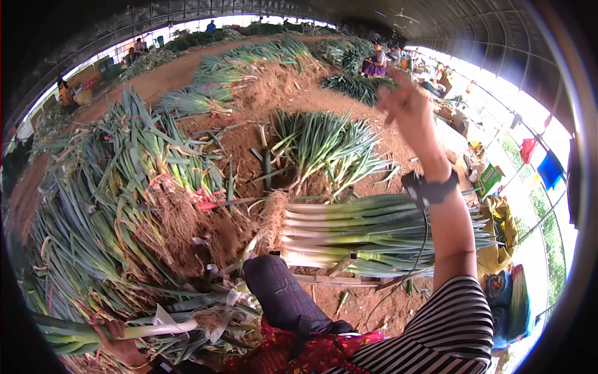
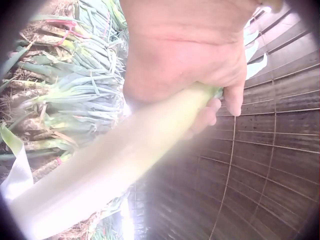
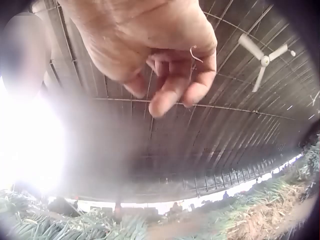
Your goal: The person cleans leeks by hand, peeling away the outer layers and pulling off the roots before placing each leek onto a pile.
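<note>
A: Where is the leek (image 1: pixel 146 330)?

B: Near left in the head view, lying crosswise, white shaft pointing right; the left hand (image 1: pixel 121 346) is clamped on it, and the left wrist view shows its fingers (image 2: pixel 231 97) and thumb wrapped round the pale shaft.

A: And the right hand (image 1: pixel 405 106)?

B: Held up high at the far right, well apart from every plant; in the right wrist view its fingers (image 3: pixel 167 95) are loosely curled with nothing between them; a ceiling fan (image 3: pixel 264 60) shows behind it under the dark arched roof.

A: What lies around?

B: A heap of leeks (image 1: pixel 124 187) with earthy roots fills the left; a trimmed stack (image 1: pixel 361 230) lies in the middle on a wooden frame (image 1: pixel 336 271), white ends to the left, just beyond the person's knee (image 1: pixel 280 293); more bundles lie on a soil mound (image 1: pixel 274 87) farther off; a striped sleeve (image 1: pixel 448 324) sits near right.

A: Any writing?

B: A green box (image 1: pixel 489 179) on the right bears pale marks, too small to read; a black strap (image 1: pixel 436 187) circles the right wrist.
</note>
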Demonstrator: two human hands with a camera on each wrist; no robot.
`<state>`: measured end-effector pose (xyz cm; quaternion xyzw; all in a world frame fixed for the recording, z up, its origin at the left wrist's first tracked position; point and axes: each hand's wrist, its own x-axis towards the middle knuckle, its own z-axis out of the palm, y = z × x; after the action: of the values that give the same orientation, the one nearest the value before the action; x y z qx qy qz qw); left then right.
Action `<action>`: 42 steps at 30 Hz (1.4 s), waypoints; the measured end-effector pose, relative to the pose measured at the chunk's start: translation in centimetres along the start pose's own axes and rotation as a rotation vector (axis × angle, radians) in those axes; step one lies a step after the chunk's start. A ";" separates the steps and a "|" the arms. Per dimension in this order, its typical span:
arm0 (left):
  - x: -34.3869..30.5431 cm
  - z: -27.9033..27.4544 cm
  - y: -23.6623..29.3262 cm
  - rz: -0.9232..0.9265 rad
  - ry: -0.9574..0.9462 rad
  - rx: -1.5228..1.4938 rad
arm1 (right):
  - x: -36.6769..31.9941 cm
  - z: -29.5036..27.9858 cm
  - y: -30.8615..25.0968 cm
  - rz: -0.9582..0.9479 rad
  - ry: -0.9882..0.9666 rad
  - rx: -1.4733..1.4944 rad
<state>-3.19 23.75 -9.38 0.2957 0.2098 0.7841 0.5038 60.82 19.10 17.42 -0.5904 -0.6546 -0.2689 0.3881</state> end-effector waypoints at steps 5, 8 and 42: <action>0.4 -0.8 0.3 0.008 -0.101 -0.011 | 4.9 -4.5 -7.0 -0.190 0.602 0.897; 0.4 0.0 0.2 0.027 -0.051 0.015 | 3.0 -1.5 -14.1 -0.228 0.401 1.019; -4.7 3.9 6.2 0.488 0.101 0.684 | -19.8 20.6 -33.4 -0.058 -0.744 1.345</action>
<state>-3.18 17.07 -3.75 0.4483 0.4062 0.7789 0.1652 24.10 19.31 -6.80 -0.2615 -0.7798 0.3935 0.4108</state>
